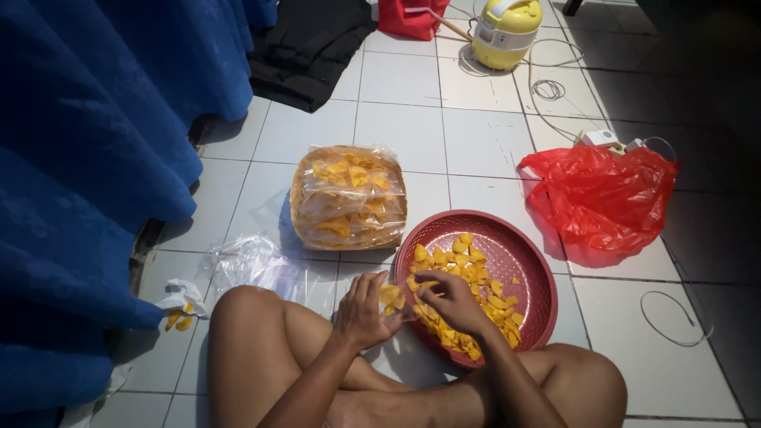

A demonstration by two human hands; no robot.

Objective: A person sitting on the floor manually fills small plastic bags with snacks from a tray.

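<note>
Head view: I sit cross-legged on the white tiled floor (476, 143), hands working at the near rim of the red round basket (523, 261).

My left hand (361, 313) sits just outside the basket rim at its 8 o'clock. Its fingers (379, 284) are narrowly spread and curled, pinching a few yellow chips (390, 296) at the tips. My right hand (452, 301) lies over the basket's near edge, at 3 o'clock from the left hand, fingers (424, 289) bent narrow and closed on chips pulled from the pile. The fingertips of both hands nearly meet; whether they touch I cannot tell.

The chip pile (468, 269) lies inside the basket, spreading from its centre to 6 o'clock, directly under and beyond my right fingers. Chips are thin, irregular, golden-yellow pieces, loosely heaped.

At 12 o'clock from my left hand, well apart, stands a stack of clear packed chip bags (349, 198). Loose clear plastic bags (254, 265) lie at 10 o'clock, near my left knee. A red plastic bag (602, 198) rests at 2 o'clock of the basket. A yellow appliance (505, 32) stands far off at 12 o'clock. Blue cloth (87, 158) hangs at 9 o'clock.
</note>
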